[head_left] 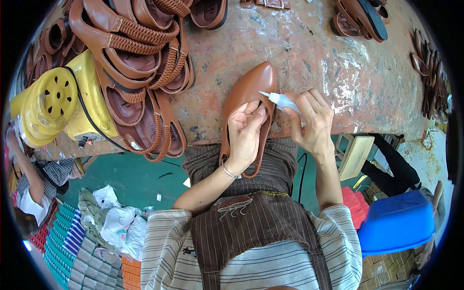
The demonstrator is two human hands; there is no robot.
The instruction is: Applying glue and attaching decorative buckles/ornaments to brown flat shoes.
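Note:
A brown pointed-toe slingback shoe (251, 82) is held toe-away over my lap at the table's near edge. My left hand (246, 128) reaches into its opening, thumb and fingers closed at the inner edge of the upper. My right hand (311, 118) grips a small translucent squeeze bottle (286, 103) with a thin white nozzle. The nozzle tip points left, over the shoe's topline near the vamp; I cannot tell whether it touches. The shoe's sole and the fingertips deep inside are hidden.
Brown slingback shoes (140, 63) are heaped at the left beside a yellow machine (53, 104) with a black cable. More shoes (360, 21) lie at the far right, with dark brown straps (430, 72) beyond. A blue bin (398, 224) stands at lower right. Other people are at both sides.

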